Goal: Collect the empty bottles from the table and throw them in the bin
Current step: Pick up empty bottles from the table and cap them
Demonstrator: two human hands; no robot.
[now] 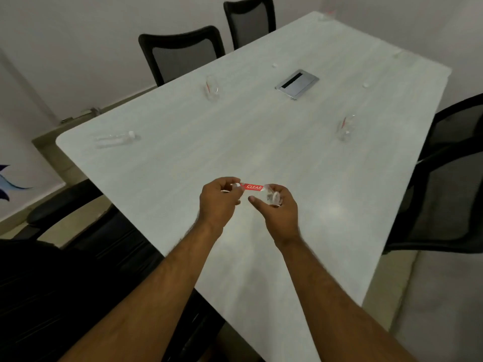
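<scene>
A small clear bottle with a red label (251,187) lies sideways between both hands above the white table (183,158). My left hand (218,202) grips its cap end; my right hand (277,206) grips its base end. Three more clear bottles are on the table: one lying at the left edge (113,139), one at the back middle (211,88) and one at the right (346,128). Two further bottles stand blurred near the far end (324,17) and the far right edge (397,54). No bin is in view.
Loose white caps lie at the far middle (274,65) and far right (366,85). A metal cable hatch (296,83) is set in the tabletop. Black mesh chairs stand at the back (183,53), the right (449,184) and the near left (65,257).
</scene>
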